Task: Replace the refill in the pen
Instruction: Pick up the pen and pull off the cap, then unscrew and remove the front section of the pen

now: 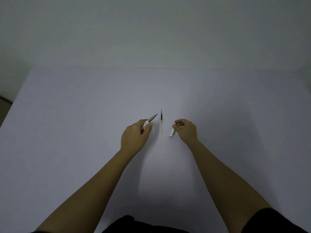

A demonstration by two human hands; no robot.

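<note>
A thin refill [161, 121] lies on the white table [84, 123] between my hands, its dark tip pointing away and its pale tail toward me. My left hand [135, 137] grips the grey front part of the pen [150, 119], whose pointed end sticks out up and to the right. My right hand [186, 131] pinches the top of the white rear barrel [172, 132], which slants down to the left with its lower end near the table. The two pen parts are apart, one on each side of the refill.
The table's far edge meets a plain grey wall [151, 31]. A dark strip of floor [5, 101] shows past the table's left edge. My dark clothing [134, 224] fills the bottom of the view.
</note>
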